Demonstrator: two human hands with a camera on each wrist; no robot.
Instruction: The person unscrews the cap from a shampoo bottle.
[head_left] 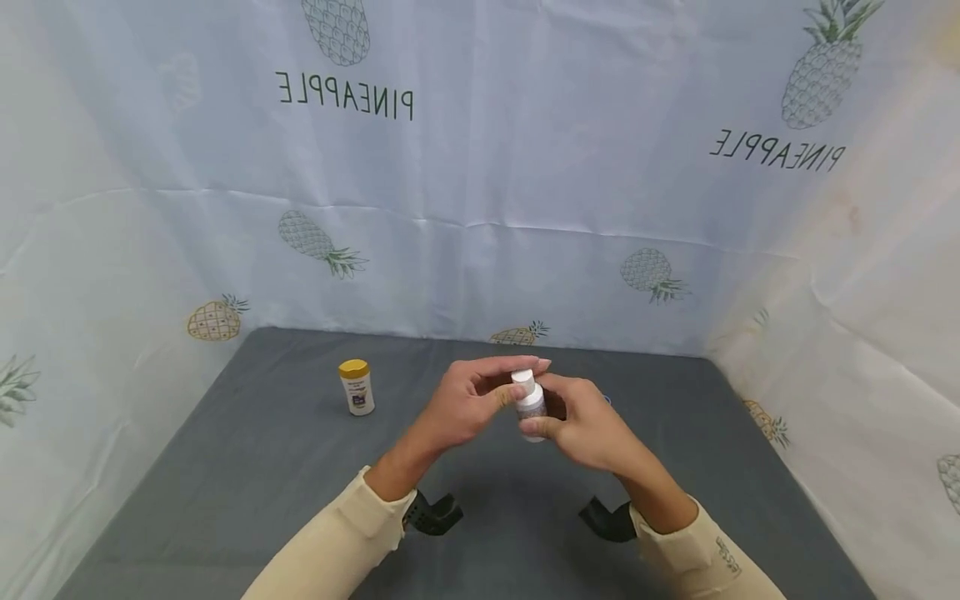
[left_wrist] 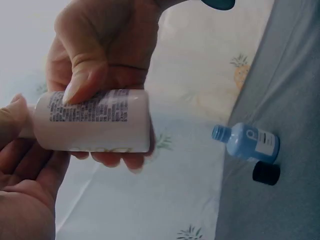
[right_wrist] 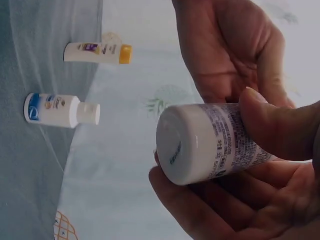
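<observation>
A small white bottle [head_left: 532, 410] with a fine-print label is held up between both hands, tilted. My right hand [head_left: 592, 425] grips its body, thumb across the printed label [right_wrist: 230, 135] and fingers behind. My left hand [head_left: 461, 408] pinches the white cap [head_left: 523, 380] between thumb and fingers. In the left wrist view the cap is mostly hidden by the left thumb. The bottle's round base [right_wrist: 175, 147] faces the right wrist camera.
A white bottle with a yellow cap [head_left: 356, 387] stands at the back left of the grey table [head_left: 247, 467]. Another white bottle [right_wrist: 52, 110] has a blue label. An uncapped blue bottle [left_wrist: 252, 142] stands beside a black cap [left_wrist: 266, 173]. Pineapple-print curtains [head_left: 487, 167] surround the table.
</observation>
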